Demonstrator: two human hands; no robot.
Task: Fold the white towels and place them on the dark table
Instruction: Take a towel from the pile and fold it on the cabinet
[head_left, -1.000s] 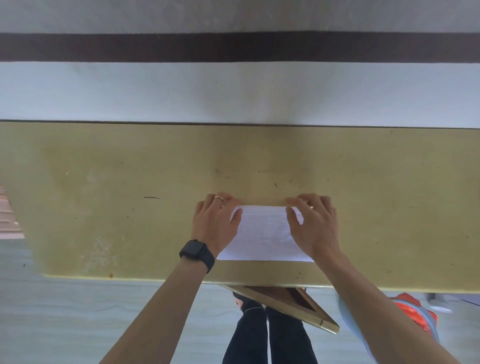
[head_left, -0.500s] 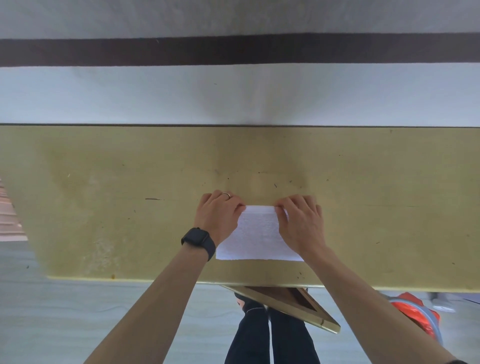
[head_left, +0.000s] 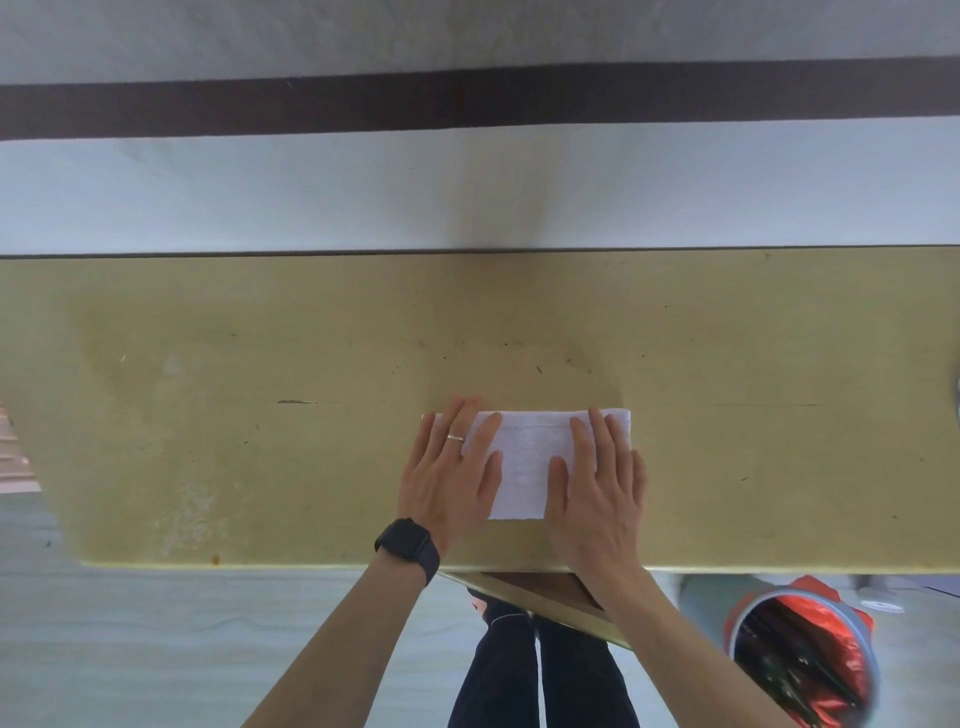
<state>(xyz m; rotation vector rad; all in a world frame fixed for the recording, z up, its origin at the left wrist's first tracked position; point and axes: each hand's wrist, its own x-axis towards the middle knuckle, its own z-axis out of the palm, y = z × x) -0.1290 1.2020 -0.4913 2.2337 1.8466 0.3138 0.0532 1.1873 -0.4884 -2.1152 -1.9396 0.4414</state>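
A folded white towel (head_left: 527, 457) lies flat on the yellow-green table (head_left: 260, 415), near its front edge. My left hand (head_left: 451, 467), with a ring and a black watch at the wrist, presses flat on the towel's left part, fingers straight. My right hand (head_left: 597, 478) lies flat on the towel's right part, fingers spread and straight. Both palms hide the towel's lower corners. No dark table is in view.
Beyond the table a white wall with a dark stripe (head_left: 467, 104) runs across. A grey bin (head_left: 800, 660) lined with red and black bags stands at the lower right by the table's front edge. A wooden frame piece (head_left: 550, 597) juts out below the table edge.
Both hands went from pinching the towel's far edge with curled fingers to lying flat on it. The towel is now narrower front to back, with a folded top edge.
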